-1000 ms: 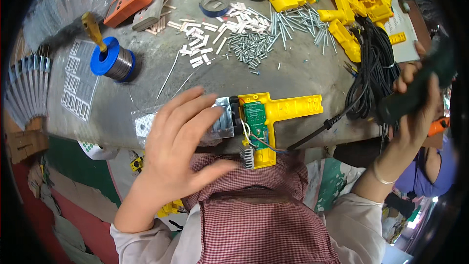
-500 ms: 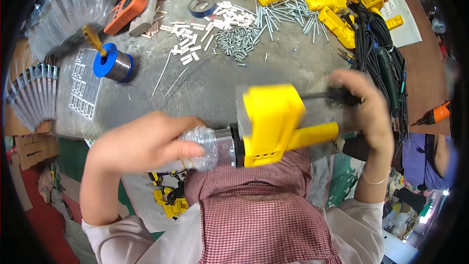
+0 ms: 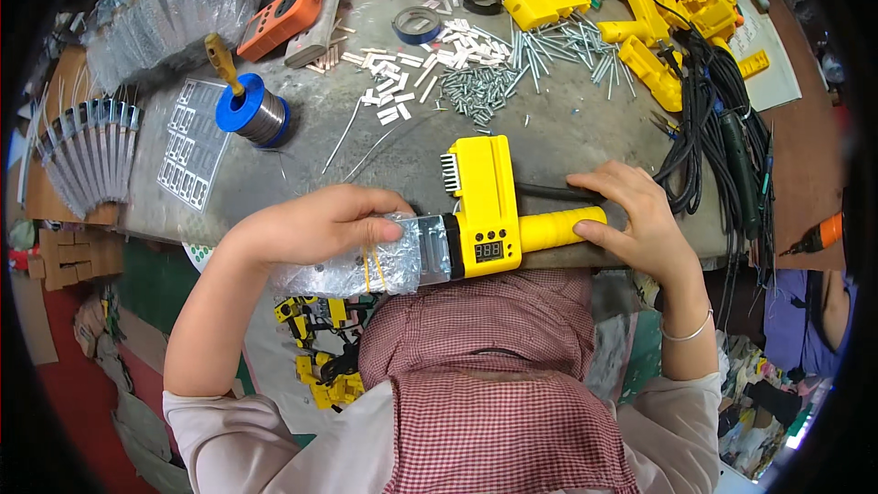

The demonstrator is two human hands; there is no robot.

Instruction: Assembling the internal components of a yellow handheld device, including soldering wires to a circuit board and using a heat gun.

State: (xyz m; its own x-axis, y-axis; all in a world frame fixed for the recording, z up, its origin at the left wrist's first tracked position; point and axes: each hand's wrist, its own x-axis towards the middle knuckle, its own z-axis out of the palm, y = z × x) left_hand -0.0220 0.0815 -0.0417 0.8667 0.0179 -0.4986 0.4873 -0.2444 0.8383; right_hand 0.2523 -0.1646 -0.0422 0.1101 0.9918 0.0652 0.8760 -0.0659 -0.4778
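Observation:
A yellow handheld electric tool (image 3: 489, 197) with a small digital display lies sideways in front of me, at the table's near edge. Its clear metal-and-plastic end is wrapped in bubble wrap (image 3: 366, 270) with a rubber band around it. My left hand (image 3: 320, 224) is closed over this wrapped end, thumb on top. On the other side my right hand (image 3: 636, 215) has its thumb and fingers apart. That thumb touches the tip of the yellow handle (image 3: 558, 227), and the fingertips are at the black cable (image 3: 549, 191) behind it.
Screws (image 3: 476, 91), white sleeves (image 3: 393, 91) and a tape roll (image 3: 417, 26) lie on the table (image 3: 302, 192). A solder spool (image 3: 256, 112) stands left. Black cables (image 3: 722, 128) and yellow housings (image 3: 654, 73) lie right. Bubble-wrapped parts (image 3: 174, 18) fan out far left.
The yellow tool has turned so its display faces up, and its handle now points right. My right hand has come in from the right to the handle's end. My left hand keeps its hold.

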